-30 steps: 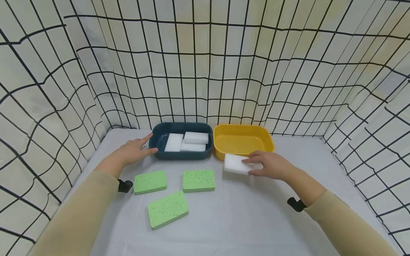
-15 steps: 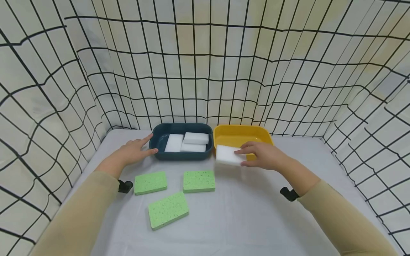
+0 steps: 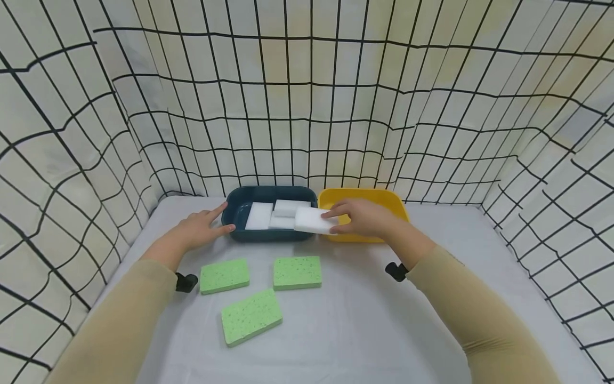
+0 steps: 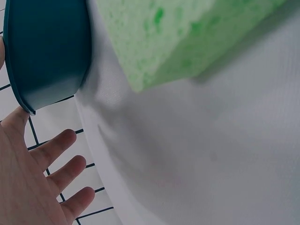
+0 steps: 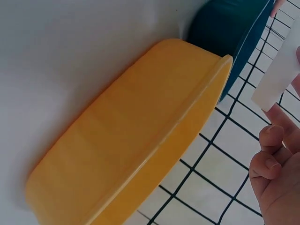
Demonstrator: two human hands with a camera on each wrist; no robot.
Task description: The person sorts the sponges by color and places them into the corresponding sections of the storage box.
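My right hand (image 3: 363, 217) pinches a white sponge block (image 3: 312, 220) between thumb and fingers. The block overlaps the right end of the dark teal tub (image 3: 259, 236) in the head view; the right wrist view shows it above rim height. Inside that tub lie three white blocks, one standing apart at left (image 3: 259, 216), another resting partly on its neighbour. At the tub's left end my left hand (image 3: 194, 229) touches the rim with index finger and thumb. Its other fingers (image 4: 66, 172) are spread straight in the left wrist view. The right forearm reaches across in front of the yellow tub (image 3: 390, 205).
Three green speckled sponges lie on the white table (image 3: 364, 330): a left one (image 3: 224, 276), a middle one (image 3: 297, 272) and a front one (image 3: 251, 318). Black wire mesh (image 3: 312, 101) backed with pale cloth encloses the table at back and sides.
My right hand has carried the white block leftward and up, from the front of the yellow tub to the teal tub's right end. My left hand stays at the teal rim.
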